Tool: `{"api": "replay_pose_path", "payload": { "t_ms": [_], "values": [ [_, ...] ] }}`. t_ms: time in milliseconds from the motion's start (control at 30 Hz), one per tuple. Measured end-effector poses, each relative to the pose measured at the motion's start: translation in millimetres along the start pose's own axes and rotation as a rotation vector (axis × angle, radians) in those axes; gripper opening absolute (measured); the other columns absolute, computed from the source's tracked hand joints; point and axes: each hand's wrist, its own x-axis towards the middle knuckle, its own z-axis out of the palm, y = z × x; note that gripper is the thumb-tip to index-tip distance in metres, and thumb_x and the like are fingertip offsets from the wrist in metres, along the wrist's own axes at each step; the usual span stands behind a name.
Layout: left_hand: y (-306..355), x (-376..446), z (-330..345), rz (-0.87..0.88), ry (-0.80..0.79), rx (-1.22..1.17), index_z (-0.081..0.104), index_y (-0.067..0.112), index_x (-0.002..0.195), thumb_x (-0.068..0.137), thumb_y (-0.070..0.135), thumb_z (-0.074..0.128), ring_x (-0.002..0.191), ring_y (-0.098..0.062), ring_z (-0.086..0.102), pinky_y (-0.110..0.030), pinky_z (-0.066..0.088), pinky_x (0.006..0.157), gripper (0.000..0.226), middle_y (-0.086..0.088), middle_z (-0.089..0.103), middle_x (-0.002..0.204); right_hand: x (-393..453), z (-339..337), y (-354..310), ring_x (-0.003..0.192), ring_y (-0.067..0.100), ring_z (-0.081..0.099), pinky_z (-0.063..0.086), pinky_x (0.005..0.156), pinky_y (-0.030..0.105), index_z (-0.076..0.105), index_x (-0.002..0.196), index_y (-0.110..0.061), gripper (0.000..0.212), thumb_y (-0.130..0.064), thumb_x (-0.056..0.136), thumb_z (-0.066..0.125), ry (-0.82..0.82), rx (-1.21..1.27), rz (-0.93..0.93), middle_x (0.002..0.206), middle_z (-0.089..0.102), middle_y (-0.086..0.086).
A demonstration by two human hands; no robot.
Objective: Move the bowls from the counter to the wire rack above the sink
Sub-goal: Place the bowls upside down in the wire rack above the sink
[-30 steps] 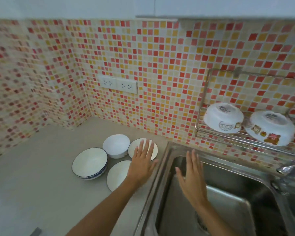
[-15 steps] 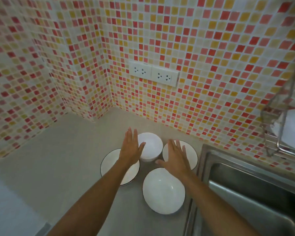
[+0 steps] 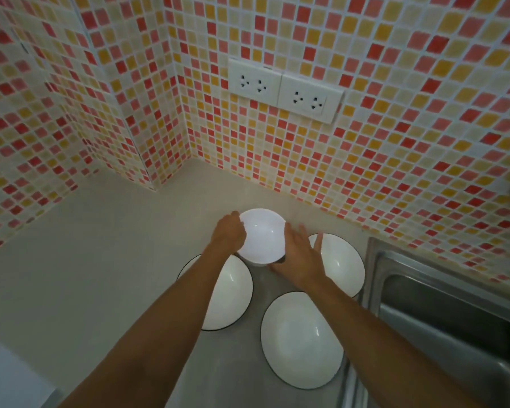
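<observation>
Cupping the small white bowl (image 3: 262, 235) from both sides, the person appears to be at the pick-up step: the left hand (image 3: 228, 232) curls its fingers against the left wall, while the right hand (image 3: 299, 256) lies alongside with fingers loosely spread, not clearly clamped. The next move likely calls for a firm two-handed lift. Plain, glossy and upright, it sits on the grey counter (image 3: 100, 260) among three black-rimmed bowls (image 3: 302, 340), beside the steel sink (image 3: 442, 313).

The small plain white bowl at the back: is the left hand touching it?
Touching. In the head view the left hand wraps against the left rim of the small plain white bowl, with no gap showing between them.
</observation>
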Motion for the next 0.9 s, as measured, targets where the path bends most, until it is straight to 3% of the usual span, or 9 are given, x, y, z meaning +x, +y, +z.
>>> {"api": "replay_pose_path", "payload": {
  "t_ms": [100, 200, 300, 367, 433, 567, 700, 767, 900],
  "values": [
    [7, -3, -8, 0.015, 0.009, -0.185, 0.035, 0.008, 0.136, 0.100, 0.028, 0.041, 0.116, -0.039, 0.053, -0.045, 0.046, 0.092, 0.042, -0.021, 0.051, 0.133, 1, -7, 0, 0.151, 0.025, 0.000, -0.019, 0.111, 0.051, 0.005, 0.154, -0.016, 0.108, -0.071, 0.078, 0.059, 0.071, 0.059, 0.002, 0.163, 0.012, 0.005],
    [22, -16, -22, -0.004, -0.044, -0.522, 0.035, 0.018, 0.132, 0.097, 0.039, 0.047, 0.108, -0.031, 0.052, -0.042, 0.051, 0.083, 0.043, -0.012, 0.048, 0.128, -7, -21, 6, 0.150, 0.024, 0.008, -0.015, 0.114, 0.046, 0.008, 0.154, -0.017, 0.107, -0.065, 0.077, 0.065, 0.152, 0.201, 0.022, 0.162, 0.017, 0.004],
    [46, -36, -32, -0.060, -0.151, -0.763, 0.036, 0.028, 0.127, 0.095, 0.046, 0.046, 0.106, -0.028, 0.051, -0.045, 0.053, 0.087, 0.038, -0.003, 0.045, 0.121, -30, -37, 14, 0.143, 0.024, 0.030, 0.013, 0.120, 0.053, 0.015, 0.151, -0.029, 0.103, -0.067, 0.072, 0.068, 0.183, 0.496, 0.038, 0.155, 0.033, -0.003],
    [63, -54, -34, -0.042, -0.217, -0.811, 0.037, 0.031, 0.123, 0.092, 0.057, 0.045, 0.108, -0.028, 0.053, -0.047, 0.053, 0.089, 0.042, -0.002, 0.049, 0.121, -51, -53, 21, 0.136, 0.020, 0.039, 0.033, 0.113, 0.054, 0.019, 0.148, -0.036, 0.102, -0.074, 0.066, 0.067, 0.206, 0.636, 0.051, 0.150, 0.038, -0.008],
    [75, -63, -23, 0.016, -0.288, -0.829, 0.043, 0.033, 0.126, 0.084, 0.071, 0.043, 0.108, -0.029, 0.059, -0.052, 0.054, 0.088, 0.057, -0.002, 0.056, 0.126, -74, -71, 30, 0.133, 0.020, 0.042, 0.039, 0.108, 0.052, 0.021, 0.147, -0.035, 0.103, -0.065, 0.065, 0.076, 0.245, 0.604, 0.062, 0.147, 0.041, -0.006],
    [121, -119, -13, 0.137, -0.360, -0.856, 0.053, 0.036, 0.125, 0.091, 0.066, 0.031, 0.104, -0.028, 0.062, -0.050, 0.054, 0.088, 0.050, -0.001, 0.063, 0.118, -122, -91, 61, 0.133, 0.021, 0.040, 0.039, 0.108, 0.045, 0.017, 0.152, -0.027, 0.101, -0.037, 0.075, 0.081, 0.319, 0.559, 0.087, 0.146, 0.042, 0.001],
    [160, -164, 10, 0.132, -0.350, -0.929, 0.055, 0.027, 0.118, 0.094, 0.059, 0.035, 0.093, -0.022, 0.062, -0.040, 0.054, 0.080, 0.045, -0.002, 0.064, 0.108, -179, -111, 97, 0.125, 0.005, 0.043, 0.037, 0.104, 0.027, 0.028, 0.149, -0.034, 0.069, -0.023, 0.092, 0.064, 0.370, 0.599, 0.084, 0.142, 0.047, -0.008],
    [172, -176, 29, 0.131, -0.360, -0.992, 0.055, 0.029, 0.119, 0.095, 0.056, 0.038, 0.094, -0.025, 0.062, -0.044, 0.054, 0.082, 0.040, -0.006, 0.064, 0.114, -205, -119, 118, 0.128, 0.007, 0.043, 0.032, 0.102, 0.021, 0.030, 0.149, -0.032, 0.063, -0.017, 0.094, 0.059, 0.386, 0.530, 0.126, 0.143, 0.046, -0.007],
    [189, -209, 60, 0.095, -0.358, -1.104, 0.055, 0.037, 0.118, 0.092, 0.060, 0.039, 0.103, -0.030, 0.061, -0.053, 0.052, 0.090, 0.038, -0.005, 0.063, 0.117, -251, -128, 162, 0.142, 0.019, 0.032, 0.029, 0.116, 0.037, 0.032, 0.150, -0.021, 0.057, -0.028, 0.098, 0.053, 0.417, 0.428, 0.277, 0.154, 0.037, 0.000]
  ]
}}
